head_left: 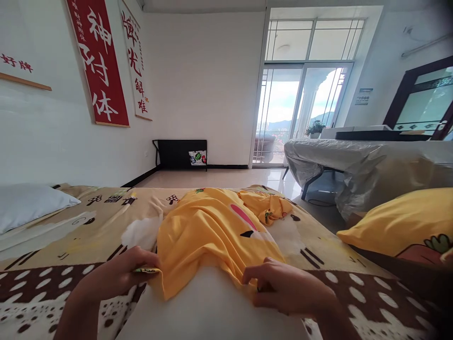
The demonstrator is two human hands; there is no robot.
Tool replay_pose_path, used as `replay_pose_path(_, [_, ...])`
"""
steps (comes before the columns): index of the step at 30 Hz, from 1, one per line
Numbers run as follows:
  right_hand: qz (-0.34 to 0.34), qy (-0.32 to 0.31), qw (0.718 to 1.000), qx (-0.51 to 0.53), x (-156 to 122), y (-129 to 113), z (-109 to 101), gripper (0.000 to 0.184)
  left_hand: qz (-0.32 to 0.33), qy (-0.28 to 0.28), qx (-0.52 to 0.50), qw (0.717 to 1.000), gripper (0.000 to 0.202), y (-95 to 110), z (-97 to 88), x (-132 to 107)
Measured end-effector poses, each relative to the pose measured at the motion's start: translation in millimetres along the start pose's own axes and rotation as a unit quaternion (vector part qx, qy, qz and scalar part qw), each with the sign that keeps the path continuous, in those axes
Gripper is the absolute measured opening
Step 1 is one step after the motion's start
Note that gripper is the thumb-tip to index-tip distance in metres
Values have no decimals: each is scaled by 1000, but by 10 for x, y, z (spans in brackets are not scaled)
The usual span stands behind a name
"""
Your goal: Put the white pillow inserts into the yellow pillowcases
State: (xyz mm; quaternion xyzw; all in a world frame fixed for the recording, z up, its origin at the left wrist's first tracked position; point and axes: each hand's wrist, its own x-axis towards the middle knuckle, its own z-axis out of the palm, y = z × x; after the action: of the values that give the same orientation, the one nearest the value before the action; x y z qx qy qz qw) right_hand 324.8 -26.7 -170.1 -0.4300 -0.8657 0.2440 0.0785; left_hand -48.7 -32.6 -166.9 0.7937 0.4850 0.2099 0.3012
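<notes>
A yellow pillowcase (212, 231) with a pink and black print lies crumpled over a white pillow (208, 307) on the patterned bed sheet (106, 212). My left hand (120, 274) pinches the left edge of the pillowcase's opening, fingers closed on the cloth. My right hand (286, 288) grips the right edge of the same opening, fingers curled. The white pillow pokes out of the opening between both hands, close to the camera.
A white pillow (28, 203) lies at the left on the bed. A yellow cased pillow (399, 222) rests at the right. Beyond the bed is a plastic-covered table (368, 165), a tiled floor, a black rack (180, 153) and glass balcony doors (300, 113).
</notes>
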Motion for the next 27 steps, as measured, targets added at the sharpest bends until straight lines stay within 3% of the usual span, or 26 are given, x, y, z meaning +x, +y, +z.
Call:
replay_pose_path(2, [3, -43, 996, 73, -32, 89, -88, 19, 24, -62, -34, 997, 39, -16, -30, -33])
replay_pose_path(4, [-3, -11, 989, 149, 2, 191, -141, 20, 90, -65, -96, 989, 48, -14, -27, 13])
replay_pose_path(6, [15, 121, 979, 164, 118, 301, -139, 27, 127, 56, -148, 979, 51, -7, 44, 155])
replay_pose_path(8, [68, 246, 962, 98, 285, 399, -78, 32, 102, 201, -125, 966, 43, -5, 192, 372])
replay_pose_path(9, [89, 271, 957, 52, 370, 437, -31, 32, 83, 234, -83, 965, 40, -8, 287, 491])
replay_pose_path(11, [95, 264, 959, -29, 514, 482, 81, 29, 71, 209, -2, 975, 45, -19, 480, 706])
replay_pose_path(15, [56, 242, 964, -99, 639, 492, 243, 26, 66, 124, 59, 988, 27, -16, 705, 895])
replay_pose_path(19, [51, 241, 965, -94, 606, 517, 217, 25, 67, 122, 58, 989, 28, 32, 663, 836])
replay_pose_path(24, [16, 278, 958, -64, 468, 553, 63, 26, 73, 171, 91, 978, 32, 64, 521, 750])
replay_pose_path(27, [-4, 292, 956, -35, 414, 528, 21, 27, 76, 153, 104, 980, 33, 119, 445, 680])
